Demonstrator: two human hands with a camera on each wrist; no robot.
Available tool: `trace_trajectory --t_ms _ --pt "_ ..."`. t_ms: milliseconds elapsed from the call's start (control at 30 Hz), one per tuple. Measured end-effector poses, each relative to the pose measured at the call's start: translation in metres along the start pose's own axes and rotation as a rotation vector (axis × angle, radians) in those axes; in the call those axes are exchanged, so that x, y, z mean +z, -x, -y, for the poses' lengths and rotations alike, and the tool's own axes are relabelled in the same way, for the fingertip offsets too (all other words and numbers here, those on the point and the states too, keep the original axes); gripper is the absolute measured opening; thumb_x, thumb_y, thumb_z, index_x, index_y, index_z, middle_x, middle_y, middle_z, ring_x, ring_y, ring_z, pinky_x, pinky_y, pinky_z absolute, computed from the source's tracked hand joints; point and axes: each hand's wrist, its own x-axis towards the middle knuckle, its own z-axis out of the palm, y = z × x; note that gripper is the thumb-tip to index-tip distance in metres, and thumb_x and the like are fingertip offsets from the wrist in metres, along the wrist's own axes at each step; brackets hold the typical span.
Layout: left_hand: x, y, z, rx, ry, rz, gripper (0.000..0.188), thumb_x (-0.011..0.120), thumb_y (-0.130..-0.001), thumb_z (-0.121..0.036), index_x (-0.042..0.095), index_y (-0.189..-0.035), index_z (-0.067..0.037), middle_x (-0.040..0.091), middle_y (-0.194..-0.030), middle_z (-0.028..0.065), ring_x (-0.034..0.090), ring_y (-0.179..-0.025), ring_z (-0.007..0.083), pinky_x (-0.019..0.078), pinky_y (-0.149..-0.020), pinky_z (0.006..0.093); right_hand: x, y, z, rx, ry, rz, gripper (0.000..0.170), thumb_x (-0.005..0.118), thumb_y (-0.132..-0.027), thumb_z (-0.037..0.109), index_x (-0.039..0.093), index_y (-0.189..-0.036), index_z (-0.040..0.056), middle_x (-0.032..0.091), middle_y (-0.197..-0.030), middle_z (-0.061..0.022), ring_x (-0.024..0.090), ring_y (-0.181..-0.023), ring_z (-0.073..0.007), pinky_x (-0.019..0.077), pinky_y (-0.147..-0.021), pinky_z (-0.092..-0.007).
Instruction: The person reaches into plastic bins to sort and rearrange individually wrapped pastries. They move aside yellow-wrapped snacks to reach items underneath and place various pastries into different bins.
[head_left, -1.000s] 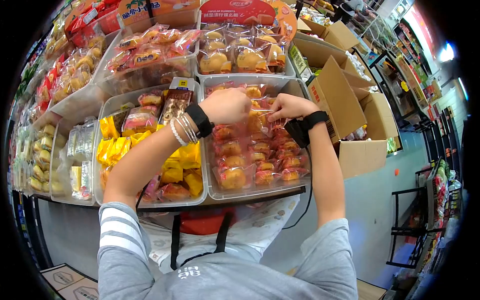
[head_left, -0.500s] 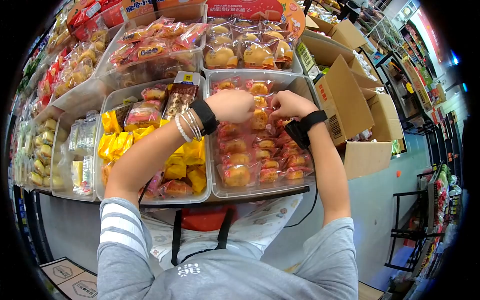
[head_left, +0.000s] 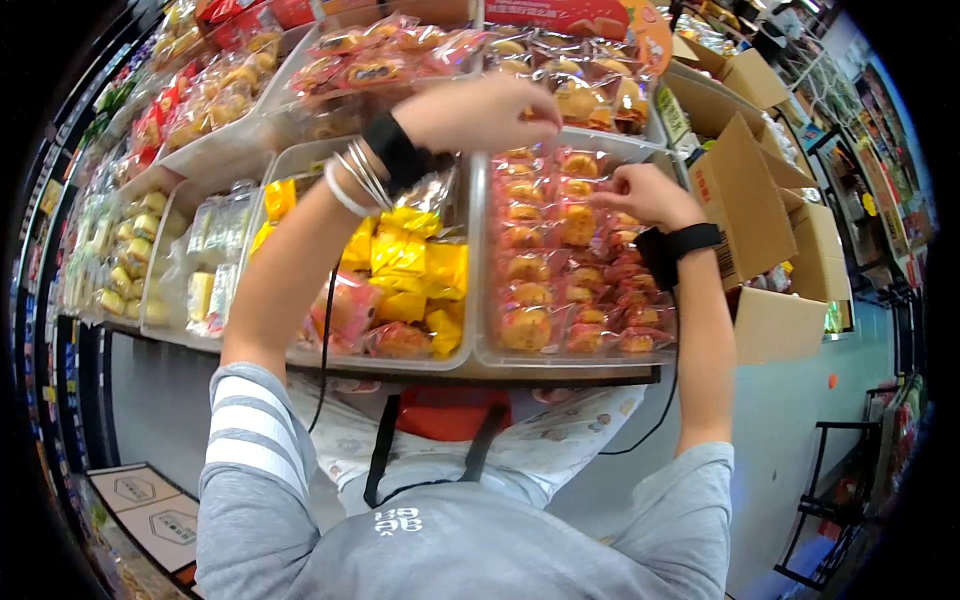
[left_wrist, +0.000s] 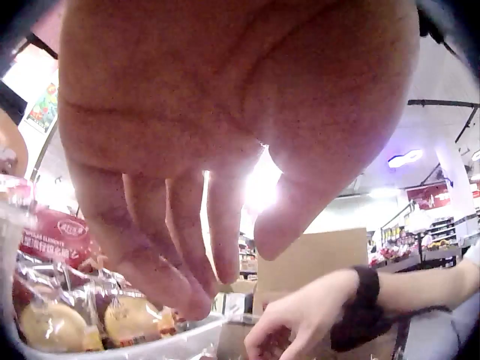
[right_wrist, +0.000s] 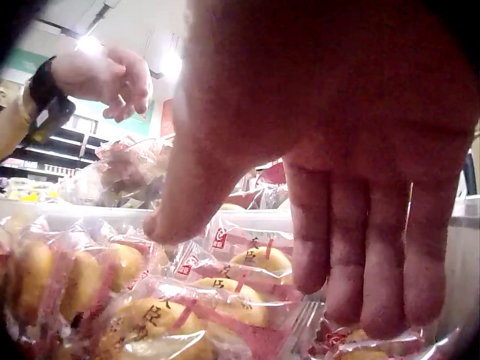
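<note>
Over the far rim of a clear plastic bin (head_left: 490, 300), my left hand (head_left: 480, 115) hangs in the air with nothing in it. Its fingers droop loosely and the thumb stands apart in the left wrist view. Rows of round pastries (head_left: 528, 268) in clear and pink wrappers fill that bin. My right hand (head_left: 650, 195) is low over its far right part. Seen from the right wrist, four fingers point down close over the wrapped pastries (right_wrist: 225, 300), with the thumb spread to the side and nothing gripped.
Left of this bin, another holds yellow packets (head_left: 400, 250) and other snacks. Behind stand bins of larger wrapped cakes (head_left: 580, 100) and reddish packs (head_left: 375, 68). Open cardboard boxes (head_left: 745, 200) stand to the right. A cable (head_left: 660, 420) hangs by the right forearm.
My left hand has lifted off the pastry rows and moved toward the far left side of the bin. The right hand stays over the pastries. The head view has shifted left.
</note>
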Motion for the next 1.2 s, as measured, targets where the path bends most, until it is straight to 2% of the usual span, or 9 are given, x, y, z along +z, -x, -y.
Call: trace_trajectory --t_ms 100,333,433,500,733,800,900,1000,1200 --pt "-0.047 0.015 -0.019 -0.156 -0.035 0.093 0.026 0.056 -0.093 -0.021 0.062 -0.105 0.001 0.065 -0.087 0.0103 0.06 -0.077 0.0175 0.049 -0.071 0.0293 0.004 -0.004 0.004 0.004 0.005 -0.11 0.049 0.063 -0.085 0.043 0.061 -0.078 -0.0055 0.06 -0.07 -0.0216 0.059 -0.065 -0.0337 0.0456 -0.062 -0.0406" --pt "-0.046 0.15 -0.032 -0.231 -0.14 0.524 0.037 0.071 -0.075 -0.021 0.061 -0.105 -0.001 0.063 -0.1 0.0148 0.063 -0.087 0.0286 0.0505 -0.077 0.0367 0.011 -0.007 0.004 -0.059 0.068 -0.198 0.043 0.059 -0.086 0.038 0.06 -0.079 -0.005 0.06 -0.073 -0.0226 0.059 -0.071 -0.0383 0.0456 -0.063 -0.0424" --pt "-0.037 0.169 -0.068 -0.7 0.109 0.767 0.046 0.077 -0.067 -0.03 0.06 -0.103 -0.005 0.061 -0.1 0.0144 0.057 -0.097 0.0327 0.0457 -0.082 0.0415 0.01 -0.004 0.006 -0.086 0.083 -0.209 0.039 0.06 -0.087 0.033 0.059 -0.08 -0.0051 0.059 -0.07 -0.02 0.056 -0.066 -0.0344 0.0442 -0.061 -0.0409" --pt "-0.023 0.187 -0.062 -0.398 -0.07 0.469 0.04 0.077 -0.064 -0.021 0.06 -0.094 -0.003 0.059 -0.095 0.0134 0.056 -0.098 0.0322 0.045 -0.085 0.0381 0.012 -0.002 0.01 -0.116 0.128 -0.254 0.035 0.06 -0.087 0.029 0.058 -0.08 -0.0047 0.058 -0.068 -0.0177 0.055 -0.062 -0.0315 0.0436 -0.059 -0.0384" --pt "-0.047 0.175 -0.059 -0.262 -0.248 0.573 0.036 0.078 -0.066 -0.028 0.056 -0.085 -0.006 0.055 -0.089 0.0093 0.053 -0.088 0.0313 0.0419 -0.078 0.0383 0.0 0.005 0.032 -0.237 -0.059 -0.575 0.025 0.059 -0.087 0.023 0.059 -0.081 -0.0009 0.061 -0.074 -0.0164 0.059 -0.07 -0.034 0.0463 -0.063 -0.0392" --pt "-0.049 0.154 -0.068 -0.047 -0.338 0.254 0.033 0.076 -0.069 -0.03 0.055 -0.082 -0.008 0.053 -0.087 0.0084 0.051 -0.082 0.029 0.0402 -0.075 0.0373 0.0 0.006 0.037 -0.243 -0.056 -0.612 0.023 0.059 -0.088 0.021 0.06 -0.083 -0.0011 0.062 -0.071 -0.0116 0.061 -0.066 -0.0255 0.0459 -0.06 -0.0345" --pt "-0.039 0.127 -0.077 0.144 -0.473 -0.064 0.027 0.075 -0.069 -0.024 0.054 -0.08 -0.01 0.049 -0.083 0.0055 0.05 -0.08 0.0254 0.0409 -0.076 0.0365 -0.001 0.016 0.063 -0.333 -0.666 -0.214 0.027 0.056 -0.093 0.027 0.066 -0.09 0.0021 0.064 -0.072 -0.0007 0.06 -0.07 -0.0069 0.0467 -0.059 -0.0253" --pt "-0.021 0.1 -0.083 0.3 -0.625 -0.223 0.026 0.073 -0.065 -0.019 0.052 -0.079 -0.01 0.046 -0.082 0.0046 0.05 -0.082 0.0238 0.0429 -0.077 0.037 0.008 0.031 0.088 -0.402 -1.144 0.392 0.034 0.055 -0.095 0.031 0.058 -0.113 0.0023 0.065 -0.094 -0.0045 0.062 -0.081 -0.009 0.0496 -0.071 -0.0224" --pt "-0.005 0.06 -0.088 0.275 -0.579 -0.288 0.02 0.064 -0.069 -0.019 0.053 -0.084 -0.01 0.047 -0.085 0.0042 0.051 -0.084 0.0197 0.0413 -0.076 0.0315 0.001 0.038 0.092 -0.412 -1.12 0.219 0.04 0.064 -0.089 0.024 0.049 -0.119 0.0023 0.064 -0.096 -0.0038 0.06 -0.083 -0.0067 0.0495 -0.072 -0.0225"
